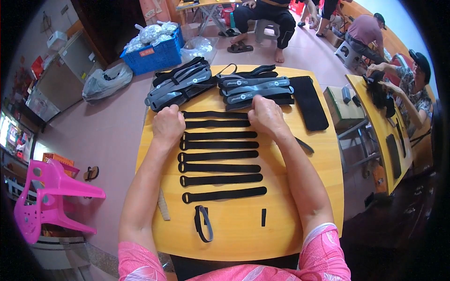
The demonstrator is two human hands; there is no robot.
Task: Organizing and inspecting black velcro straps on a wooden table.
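Observation:
Several black straps (220, 168), most with a small loop at the left end, lie in a column of rows across the yellow table. At the far end of the column, my left hand (168, 123) is closed at the left end of a black strap (216, 114). My right hand (268, 117) is closed at its right end, so the strap stretches between both hands. Another strap (218, 124) runs just nearer, its ends close to my hands. My fingertips are partly hidden. Beyond my hands lie two piles of grey and black straps (255, 92).
A black pad (311, 104) lies at the table's far right. Nearer me are a curled strap (204, 224) and a short black strip (263, 217). A pink stool (49, 199) and blue crate (157, 55) stand left. At the right, a person works at another table (375, 136).

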